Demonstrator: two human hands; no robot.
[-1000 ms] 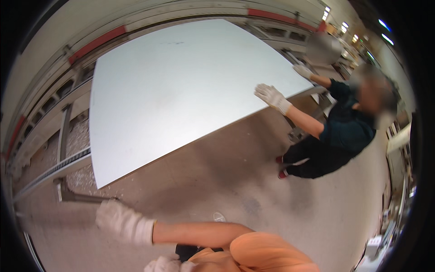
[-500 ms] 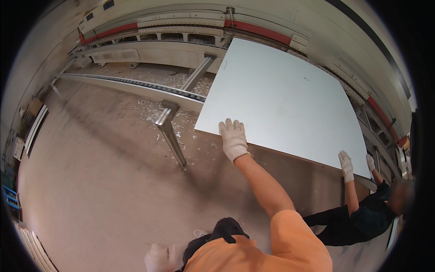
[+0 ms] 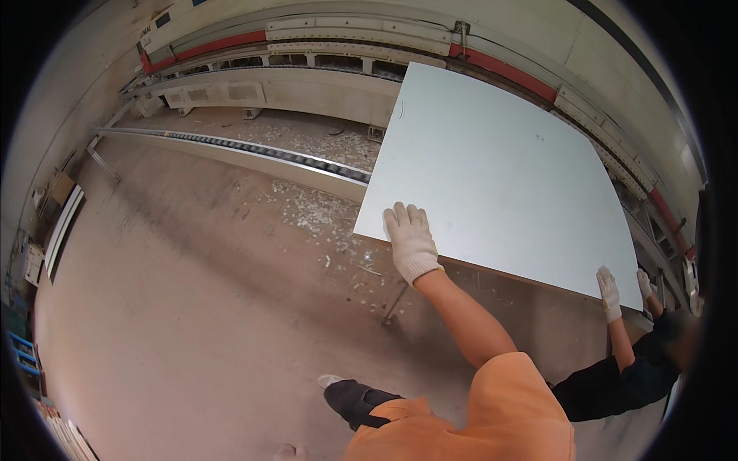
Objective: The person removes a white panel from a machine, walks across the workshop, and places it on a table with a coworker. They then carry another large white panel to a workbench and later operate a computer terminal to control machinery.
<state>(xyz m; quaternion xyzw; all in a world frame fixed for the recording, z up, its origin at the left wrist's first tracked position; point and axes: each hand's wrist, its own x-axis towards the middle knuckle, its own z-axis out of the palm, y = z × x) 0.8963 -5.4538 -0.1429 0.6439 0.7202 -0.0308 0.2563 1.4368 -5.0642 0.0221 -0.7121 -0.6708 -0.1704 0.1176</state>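
Note:
A large pale, flat panel [image 3: 500, 177] lies on the long rail frame, its near left corner jutting out over the floor. My right hand [image 3: 413, 240], in a white knitted glove, rests on top of the panel at that corner, fingers stretched out flat; the thumb is hidden. Only a small part of my left hand [image 3: 290, 452] shows at the lower edge, too little to read its fingers. On the right, a co-worker in dark clothes has one gloved hand [image 3: 609, 294] flat on the panel's near edge and the other gloved hand [image 3: 644, 283] at its right end.
Left of the panel runs a rail with a row of rollers [image 3: 254, 150]. A long machine bed with a red strip [image 3: 207, 51] stands behind. Pale chips [image 3: 315, 211] litter the floor. Long strips [image 3: 63, 230] lean at the far left, near a blue rack [image 3: 23, 353].
The panel has moved left along the rail, covering the crossbar and most of the support leg. My right hand and the co-worker's hands stay on it. My left hand has dropped mostly out of view.

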